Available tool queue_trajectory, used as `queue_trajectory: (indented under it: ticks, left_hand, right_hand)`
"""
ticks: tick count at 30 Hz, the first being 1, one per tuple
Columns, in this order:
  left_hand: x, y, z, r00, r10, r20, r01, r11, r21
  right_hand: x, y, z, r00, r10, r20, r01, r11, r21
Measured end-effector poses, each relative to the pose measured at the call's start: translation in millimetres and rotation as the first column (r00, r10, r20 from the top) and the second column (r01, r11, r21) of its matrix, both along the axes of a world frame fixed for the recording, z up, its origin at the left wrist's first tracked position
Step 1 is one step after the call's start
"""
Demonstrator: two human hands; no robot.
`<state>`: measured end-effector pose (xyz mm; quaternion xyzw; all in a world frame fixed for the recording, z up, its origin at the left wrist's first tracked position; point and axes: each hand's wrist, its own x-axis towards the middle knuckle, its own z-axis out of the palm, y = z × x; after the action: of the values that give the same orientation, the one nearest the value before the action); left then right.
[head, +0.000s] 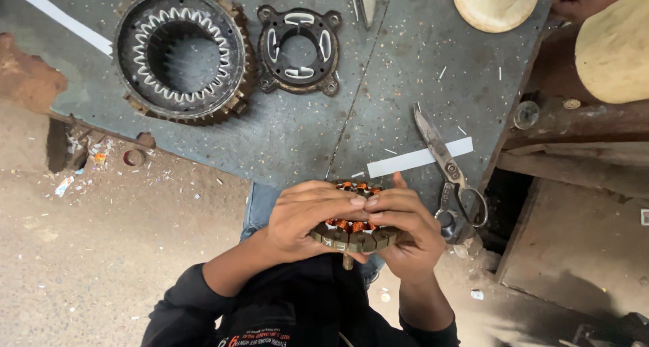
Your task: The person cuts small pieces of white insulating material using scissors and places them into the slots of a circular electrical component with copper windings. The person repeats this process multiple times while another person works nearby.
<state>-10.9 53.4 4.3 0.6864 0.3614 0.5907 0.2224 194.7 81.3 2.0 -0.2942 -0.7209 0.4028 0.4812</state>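
Both hands grip 1 small motor core (356,231) just above the person's lap: the left hand (307,218) is closed over its top and the right hand (402,229) wraps its side, fingertips meeting on the copper windings. Some slots already carry orange coils, though the hands hide how many are left. On the grey work surface (304,131) lie 2 larger cores (181,55) (298,48), a white paper strip (419,157) and scissors (449,178), all untouched.
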Motion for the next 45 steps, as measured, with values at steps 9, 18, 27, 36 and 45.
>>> queue_trajectory:
  ticks: [9, 18, 27, 36, 45]
  left_hand:
    - [1.2, 3.0, 2.4, 0.999, 0.001, -0.038, -0.002, 0.999, -0.032]
    - [4.6, 12.0, 20.1, 1.000, 0.012, 0.029, -0.005, 0.969, -0.247]
    - [3.2, 11.0, 22.0, 0.996, 0.010, 0.087, 0.015, 0.961, -0.275]
    - [4.3, 9.0, 18.1, 0.994, 0.025, 0.108, 0.004, 0.964, -0.266]
    - [1.8, 3.6, 9.3, 0.999, -0.016, -0.036, 0.014, 0.998, -0.064]
  right_hand:
    - [-2.8, -2.9, -2.9, 0.993, -0.036, -0.109, 0.027, 0.996, -0.084]
    - [-24.0, 4.0, -8.7, 0.954, -0.250, -0.164, 0.292, 0.897, 0.332]
    - [-27.7, 4.3, -16.5, 0.938, -0.339, -0.074, 0.338, 0.843, 0.419]
    - [-30.2, -2.0, -17.2, 0.882, -0.176, -0.437, 0.216, 0.975, 0.042]
    - [-22.0, -14.8, -46.8, 0.923, -0.307, -0.233, 0.350, 0.920, 0.174]
